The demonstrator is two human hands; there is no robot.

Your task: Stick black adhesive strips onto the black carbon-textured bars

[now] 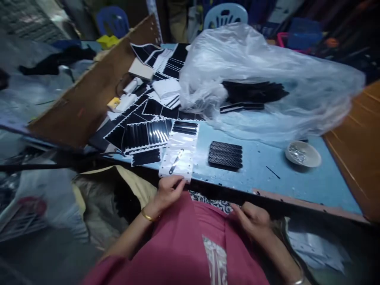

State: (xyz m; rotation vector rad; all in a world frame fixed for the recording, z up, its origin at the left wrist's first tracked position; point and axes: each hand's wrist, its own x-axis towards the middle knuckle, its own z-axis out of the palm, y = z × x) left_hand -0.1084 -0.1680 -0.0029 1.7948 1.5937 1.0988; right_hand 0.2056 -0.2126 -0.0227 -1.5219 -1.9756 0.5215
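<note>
Just left of the stack of black strips (pixel 225 155), in the head view, a white sheet (pixel 184 144) lies on the blue counter (pixel 255 178), its near end at the front edge. My left hand (pixel 171 190) pinches that near end between thumb and finger. My right hand (pixel 252 217) is nearer to me than the stack and a little to its right, fingers bent, thumb side toward my dress (pixel 184 237); whether the fingertips grip anything, I can't tell.

One loose black strip (pixel 176 161) lies slantwise on the sheet, left of the stack, and a few more black strips (pixel 185 128) sit across its far end. I'd judge the sheet light, thin and bendy, rather slick on top, so it could slide or crease if tugged. A pinch at a bare margin looks best, clear of the strips. The loose strip seems light and fairly flexible; I'd take it by one rounded end.

Farther left of the stack are more sheets of black strips (pixel 145 134). Beyond the stack, a big clear plastic bag (pixel 231 47) spreads out, and to its right stands a white bowl (pixel 317 157) of small shiny bits (pixel 297 154).
</note>
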